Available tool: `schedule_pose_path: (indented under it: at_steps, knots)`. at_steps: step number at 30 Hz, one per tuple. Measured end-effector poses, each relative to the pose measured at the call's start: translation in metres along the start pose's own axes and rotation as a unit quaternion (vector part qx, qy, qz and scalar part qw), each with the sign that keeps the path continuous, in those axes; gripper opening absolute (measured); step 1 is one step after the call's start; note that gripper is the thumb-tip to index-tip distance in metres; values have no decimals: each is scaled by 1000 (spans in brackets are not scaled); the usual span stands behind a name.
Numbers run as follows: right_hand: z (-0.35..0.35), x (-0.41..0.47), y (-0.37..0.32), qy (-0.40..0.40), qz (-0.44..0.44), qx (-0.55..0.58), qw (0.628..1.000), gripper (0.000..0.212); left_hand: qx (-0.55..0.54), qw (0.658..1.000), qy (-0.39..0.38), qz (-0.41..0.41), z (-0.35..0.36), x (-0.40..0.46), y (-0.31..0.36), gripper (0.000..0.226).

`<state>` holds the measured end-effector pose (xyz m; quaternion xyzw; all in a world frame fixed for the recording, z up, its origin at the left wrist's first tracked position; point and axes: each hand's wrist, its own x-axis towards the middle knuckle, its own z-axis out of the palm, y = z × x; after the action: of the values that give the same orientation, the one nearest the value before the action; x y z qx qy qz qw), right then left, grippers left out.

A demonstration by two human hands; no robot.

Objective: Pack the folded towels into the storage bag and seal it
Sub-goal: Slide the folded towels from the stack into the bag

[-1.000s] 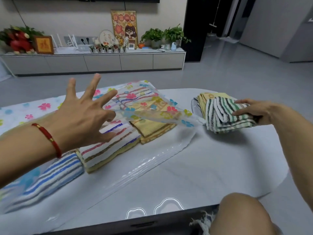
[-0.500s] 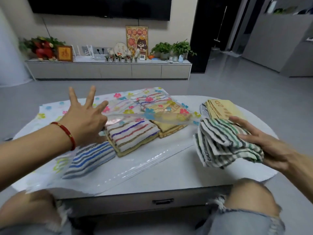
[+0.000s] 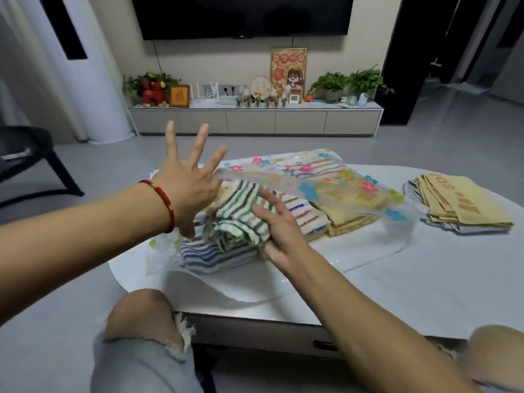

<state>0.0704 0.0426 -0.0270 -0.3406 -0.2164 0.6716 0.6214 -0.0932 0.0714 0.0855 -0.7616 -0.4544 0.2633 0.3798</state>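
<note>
A clear storage bag (image 3: 343, 191) printed with flowers lies open on the white table (image 3: 425, 282). Inside it lie a blue-striped towel (image 3: 209, 255), a multicoloured striped towel (image 3: 302, 215) and a yellow towel (image 3: 350, 221). My left hand (image 3: 190, 191) has its fingers spread and props up the bag's top sheet at the mouth. My right hand (image 3: 279, 231) holds a folded green-striped towel (image 3: 238, 217), fingers on top and thumb below, in the bag's mouth above the blue-striped towel.
A stack of yellow towels (image 3: 465, 204) on a grey one sits at the table's right end, outside the bag. My knees (image 3: 141, 316) are at the table's near edge. A dark chair (image 3: 28, 154) stands at the left, a TV cabinet (image 3: 255, 121) behind.
My right hand has carried the green-striped towel from the right side of the table leftward into the bag's mouth. My left hand still holds the top sheet up.
</note>
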Motion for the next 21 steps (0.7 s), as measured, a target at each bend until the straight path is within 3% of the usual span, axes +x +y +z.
schedule_pose_path:
  at_steps: [2, 3, 5, 7, 12, 15, 18, 19, 21]
  knots:
    - [20, 20, 37, 34, -23, 48, 998, 40, -2, 1000, 13, -2, 2, 0, -5, 131]
    - [24, 23, 59, 47, -14, 11, 999, 41, -6, 1000, 18, -1, 5, 1, -7, 132]
    - [24, 21, 98, 64, 11, -154, 986, 41, -21, 999, 25, 9, 10, 0, -9, 139]
    - [19, 20, 121, 86, -21, -290, 953, 38, -47, 998, 34, 22, 16, -2, -10, 143]
    - [26, 19, 125, 118, -146, -301, 935, 36, -119, 991, 50, 42, 29, -3, -9, 144]
    - [28, 16, 127, 90, -113, -380, 914, 41, -150, 986, 45, 51, 30, -2, -10, 145]
    - [19, 24, 111, 22, -94, -501, 860, 46, -176, 981, 42, 66, 27, -4, -9, 142]
    - [18, 25, 104, -2, -93, -551, 829, 47, -185, 979, 42, 70, 27, -5, -9, 141]
    - [21, 26, 94, -14, -125, -669, 732, 45, -199, 977, 41, 72, 26, -5, -9, 140]
